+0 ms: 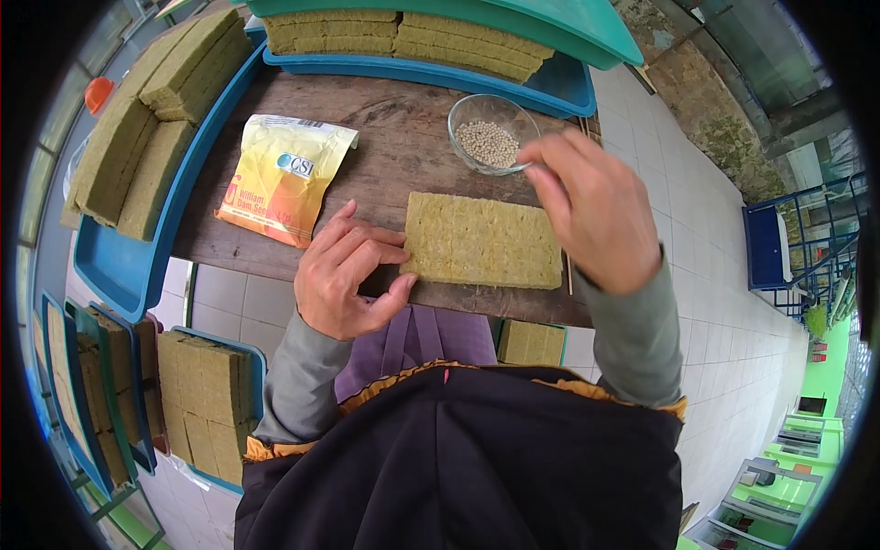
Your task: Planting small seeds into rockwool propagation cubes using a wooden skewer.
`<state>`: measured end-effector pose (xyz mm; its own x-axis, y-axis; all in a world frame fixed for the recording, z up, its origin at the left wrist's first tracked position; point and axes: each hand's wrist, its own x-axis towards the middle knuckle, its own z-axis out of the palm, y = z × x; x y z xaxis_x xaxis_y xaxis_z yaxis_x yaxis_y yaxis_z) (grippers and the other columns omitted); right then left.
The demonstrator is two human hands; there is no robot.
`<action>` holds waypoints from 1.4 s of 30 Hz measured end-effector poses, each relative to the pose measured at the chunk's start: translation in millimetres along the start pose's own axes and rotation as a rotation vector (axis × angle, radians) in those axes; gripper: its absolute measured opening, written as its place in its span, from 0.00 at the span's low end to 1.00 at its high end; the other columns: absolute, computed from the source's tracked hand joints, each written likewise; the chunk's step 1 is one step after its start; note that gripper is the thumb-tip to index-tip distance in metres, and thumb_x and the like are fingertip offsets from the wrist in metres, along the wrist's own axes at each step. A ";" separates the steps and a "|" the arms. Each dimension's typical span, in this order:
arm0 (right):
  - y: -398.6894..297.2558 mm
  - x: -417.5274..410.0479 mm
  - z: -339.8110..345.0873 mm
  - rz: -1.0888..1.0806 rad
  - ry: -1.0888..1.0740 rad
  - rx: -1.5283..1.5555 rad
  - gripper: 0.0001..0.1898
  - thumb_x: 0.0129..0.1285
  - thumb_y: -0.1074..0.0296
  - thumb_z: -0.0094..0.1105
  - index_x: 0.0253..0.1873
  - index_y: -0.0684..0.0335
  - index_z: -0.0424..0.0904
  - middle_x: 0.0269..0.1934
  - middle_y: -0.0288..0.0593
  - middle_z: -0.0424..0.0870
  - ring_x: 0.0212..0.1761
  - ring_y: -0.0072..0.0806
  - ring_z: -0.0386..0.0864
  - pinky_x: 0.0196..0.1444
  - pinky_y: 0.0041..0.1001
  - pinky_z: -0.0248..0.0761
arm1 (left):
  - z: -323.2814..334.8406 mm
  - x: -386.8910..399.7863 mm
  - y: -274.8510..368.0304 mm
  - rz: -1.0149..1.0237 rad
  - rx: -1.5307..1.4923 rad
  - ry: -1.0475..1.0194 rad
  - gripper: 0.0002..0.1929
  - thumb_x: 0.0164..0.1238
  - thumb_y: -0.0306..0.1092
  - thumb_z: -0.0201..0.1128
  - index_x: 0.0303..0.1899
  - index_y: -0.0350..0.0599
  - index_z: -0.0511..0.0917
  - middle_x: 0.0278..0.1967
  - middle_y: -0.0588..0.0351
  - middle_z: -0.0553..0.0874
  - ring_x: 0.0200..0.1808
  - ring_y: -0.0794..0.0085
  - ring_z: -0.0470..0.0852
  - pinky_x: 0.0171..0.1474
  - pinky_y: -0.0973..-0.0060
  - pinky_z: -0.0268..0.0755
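A rockwool slab (481,240) with small holes lies flat near the wooden table's front edge. My left hand (354,271) rests at its left end, thumb and fingers apart, touching the edge. Beyond the slab stands a clear glass bowl (457,148) with round pale seeds (488,143) in it. My right hand (595,206) is at the bowl's right rim, thumb and forefinger close together; whether a seed is between them cannot be seen. A thin wooden stick (569,275) shows beside the slab's right end. To the left lies a yellow and orange seed packet (285,182).
Blue trays (430,67) of stacked rockwool line the table's back and left side (161,234). A green tray (584,31) lies over the back stack. Below left are more trays of rockwool (206,392). A blue metal rack (797,240) stands on the right.
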<state>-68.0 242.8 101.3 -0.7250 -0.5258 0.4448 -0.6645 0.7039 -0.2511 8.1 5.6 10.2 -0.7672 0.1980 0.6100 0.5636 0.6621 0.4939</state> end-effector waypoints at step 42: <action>-24.5 -37.1 3.7 0.032 -0.087 0.129 0.03 0.61 0.70 0.62 0.38 0.60 0.79 0.30 0.43 0.80 0.30 0.44 0.82 0.30 0.38 0.74 | 0.8 0.6 0.6 -0.004 0.003 -0.011 0.10 0.44 0.30 0.73 0.30 0.44 0.82 0.34 0.56 0.88 0.39 0.63 0.86 0.64 0.52 0.71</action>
<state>-25.6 243.3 87.8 -0.7552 -0.5476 0.3603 -0.6547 0.6565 -0.3746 7.7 6.8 10.4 -0.7728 0.2037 0.6010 0.5596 0.6653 0.4941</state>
